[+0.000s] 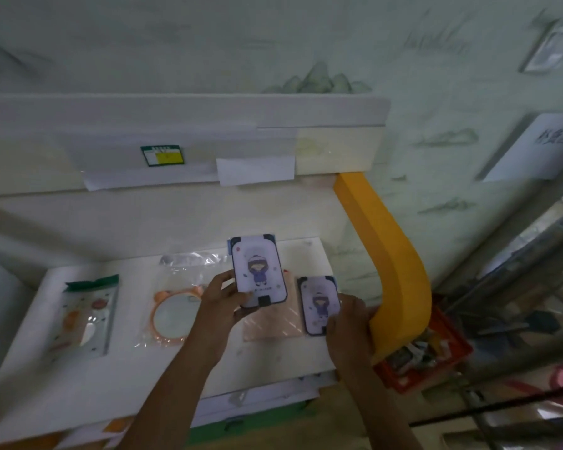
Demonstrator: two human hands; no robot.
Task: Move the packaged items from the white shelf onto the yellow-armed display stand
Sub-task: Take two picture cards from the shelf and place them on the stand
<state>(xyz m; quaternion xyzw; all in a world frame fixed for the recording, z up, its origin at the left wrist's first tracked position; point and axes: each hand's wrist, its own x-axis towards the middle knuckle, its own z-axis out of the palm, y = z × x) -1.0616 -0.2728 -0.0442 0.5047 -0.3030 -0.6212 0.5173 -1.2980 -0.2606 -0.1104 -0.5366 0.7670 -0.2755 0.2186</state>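
Note:
My left hand (220, 298) is shut on a packaged card with a cartoon figure (259, 271), holding it upright above the white lower shelf (78, 384). My right hand (348, 323) grips a second, matching cartoon-figure package (319, 303) by its lower right corner, just over a pinkish flat pack (273, 323) lying on the shelf. The yellow arm (390, 264) of the display stand curves down right beside my right hand. Further left on the shelf lie a bagged orange-rimmed round item (173, 315) and a clear pack with a green header (85, 315).
A white upper shelf (182, 115) with a green-and-yellow price tag (162, 155) and paper labels hangs above. A red basket (436, 362) full of small goods sits low at the right, behind the yellow arm. The painted wall stands behind everything.

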